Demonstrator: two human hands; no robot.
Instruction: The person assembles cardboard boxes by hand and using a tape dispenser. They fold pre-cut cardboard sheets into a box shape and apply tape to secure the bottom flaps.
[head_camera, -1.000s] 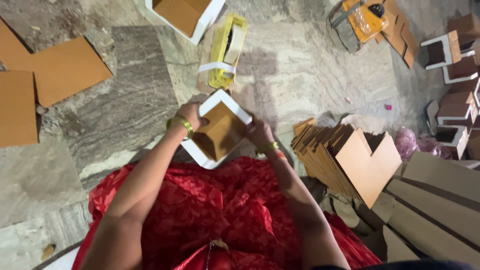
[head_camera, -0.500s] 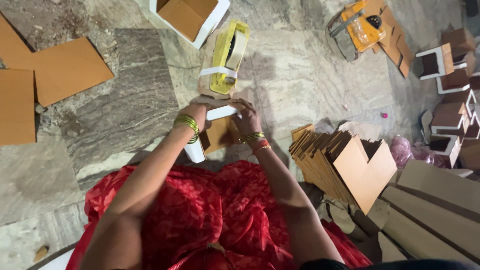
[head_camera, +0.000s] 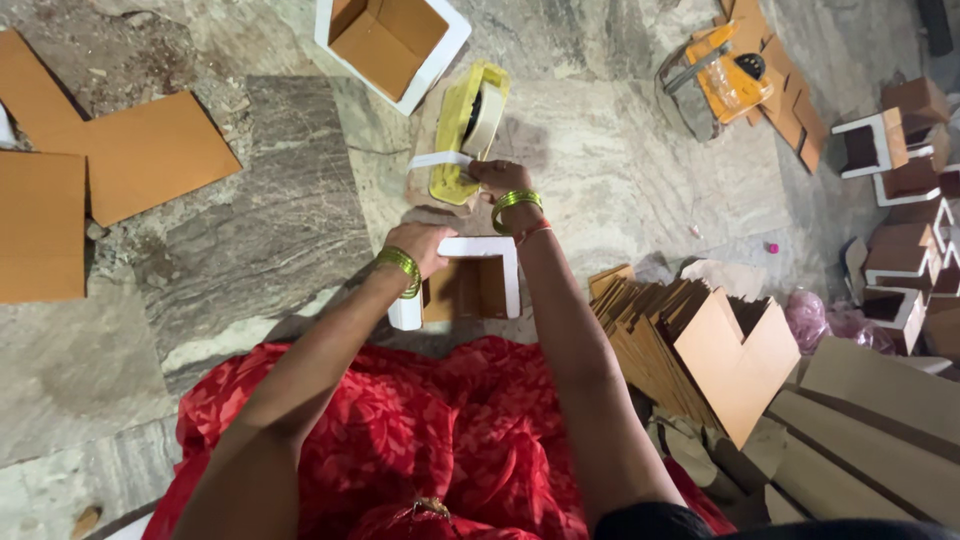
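Two hands at work, both close to the small white-edged box, which serves as the landmark here:

- stone floor: everything lies on it; person sits on it, red cloth over the lap just below the box.
- flat brown cardboard sheets: well to the left of the box, lying flat, out of the work zone.
- stack of die-cut cardboard blanks: just right of the box, fanned on edge; looks like stock kept within arm's reach.
- finished open box: well above the box, mouth up, set aside.
- small white-edged box: between the forearms, against the lap, open side showing brown inside.
- yellow tape dispenser: just above the box, on its side, white tape end hanging off it.
- left hand: on the box's top-left corner, fingers curled over the edge, apparently steadying it.
- right hand: above the box, at the dispenser; fingers pressed together, pinching the tape end.
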